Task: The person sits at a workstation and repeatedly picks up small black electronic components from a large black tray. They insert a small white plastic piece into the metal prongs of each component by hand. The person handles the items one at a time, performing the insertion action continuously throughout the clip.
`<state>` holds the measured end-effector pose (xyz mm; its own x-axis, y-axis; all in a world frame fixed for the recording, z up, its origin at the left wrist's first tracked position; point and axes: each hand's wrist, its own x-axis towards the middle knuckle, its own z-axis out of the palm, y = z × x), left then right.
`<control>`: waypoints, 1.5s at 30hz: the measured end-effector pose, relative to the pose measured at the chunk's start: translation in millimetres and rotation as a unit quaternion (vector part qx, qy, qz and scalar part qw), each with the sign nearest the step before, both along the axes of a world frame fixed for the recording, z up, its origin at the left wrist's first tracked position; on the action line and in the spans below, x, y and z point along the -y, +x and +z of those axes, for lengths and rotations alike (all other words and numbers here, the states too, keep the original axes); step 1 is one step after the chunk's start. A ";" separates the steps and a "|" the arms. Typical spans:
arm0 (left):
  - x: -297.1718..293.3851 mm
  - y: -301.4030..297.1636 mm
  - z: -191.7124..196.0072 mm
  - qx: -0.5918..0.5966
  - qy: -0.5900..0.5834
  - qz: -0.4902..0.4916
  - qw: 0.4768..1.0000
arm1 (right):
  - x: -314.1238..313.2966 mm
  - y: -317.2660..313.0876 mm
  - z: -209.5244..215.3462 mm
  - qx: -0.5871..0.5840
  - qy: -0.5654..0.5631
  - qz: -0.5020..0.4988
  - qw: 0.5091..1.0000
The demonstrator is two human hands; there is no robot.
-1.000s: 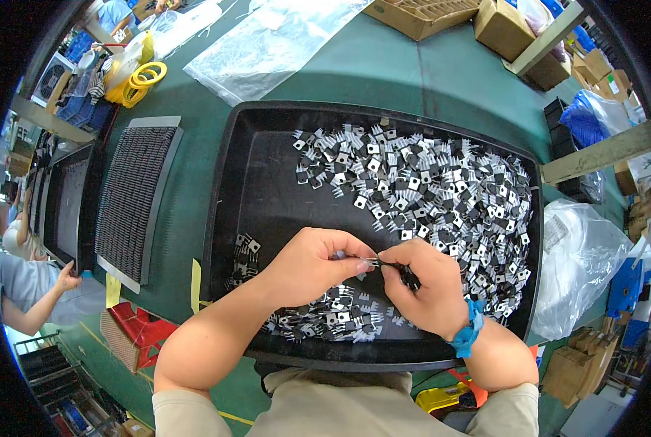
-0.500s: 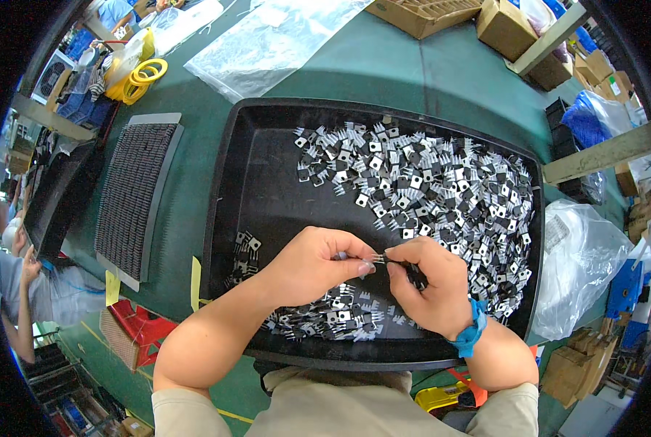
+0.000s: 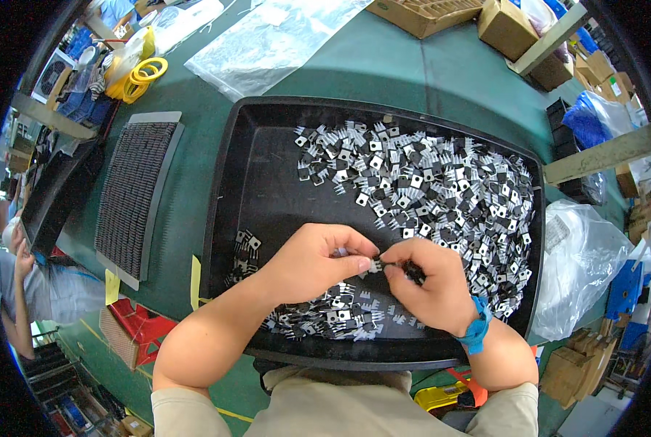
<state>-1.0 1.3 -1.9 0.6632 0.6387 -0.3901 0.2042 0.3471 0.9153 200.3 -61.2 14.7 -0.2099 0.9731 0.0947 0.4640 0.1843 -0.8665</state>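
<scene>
Over the near middle of a large black tray (image 3: 227, 167), my two hands meet fingertip to fingertip. My left hand (image 3: 314, 258) is closed in a pinch at a small white comb-shaped plastic piece (image 3: 376, 266), partly covered by the fingers. Opposite it, my right hand (image 3: 438, 288) pinches at the same spot. Several black transistors (image 3: 414, 272) are tucked in its curled fingers. A big heap of transistors with pale combs on their legs (image 3: 442, 186) fills the tray's right side. Below my hands lie more transistors (image 3: 332, 318) and loose white comb pieces (image 3: 397, 315).
Left of the tray, a grey board (image 3: 140, 189) carries dense rows of dark parts. Clear plastic bags lie behind (image 3: 267, 51) and right of the tray (image 3: 576, 269). Cardboard boxes (image 3: 507, 29) stand at the back. A co-worker's hand (image 3: 24, 262) shows at far left, by a black tray (image 3: 60, 193).
My fingertips have come closer together, and the metal legs seen between them are now hidden. A white piece shows just below. The co-worker's hand and black tray at far left have shifted.
</scene>
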 end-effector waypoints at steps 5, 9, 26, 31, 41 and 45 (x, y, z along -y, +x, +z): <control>0.0 -2.3 -6.9 0.039 -0.071 0.018 0.997 | 1.4 -1.4 -1.1 -0.082 -0.063 -0.070 0.992; 0.2 -2.4 -7.3 0.026 -0.080 -0.007 0.996 | 4.4 -7.8 -7.0 -0.105 -0.083 -0.049 0.990; -9.9 -7.1 -11.1 0.149 -0.153 0.174 0.961 | -2.3 -8.9 -8.7 -0.244 -0.204 -0.052 0.947; -9.6 -5.1 -6.7 0.138 -0.124 0.176 0.967 | 9.9 -15.2 -15.6 0.163 -0.020 0.239 0.957; -8.5 -7.3 -4.5 0.141 -0.142 0.138 0.970 | 16.7 -16.7 -14.5 0.144 -0.117 0.270 0.945; -11.0 -7.8 -8.7 0.175 -0.184 0.134 0.958 | 9.2 -11.4 -4.6 -0.062 -0.088 0.159 0.981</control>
<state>-8.8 12.4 -10.6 0.6253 0.6670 -0.4050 -0.2349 0.6558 0.7174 188.9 -70.4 10.2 -0.5034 0.8637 -0.0243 0.2961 0.1460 -0.9439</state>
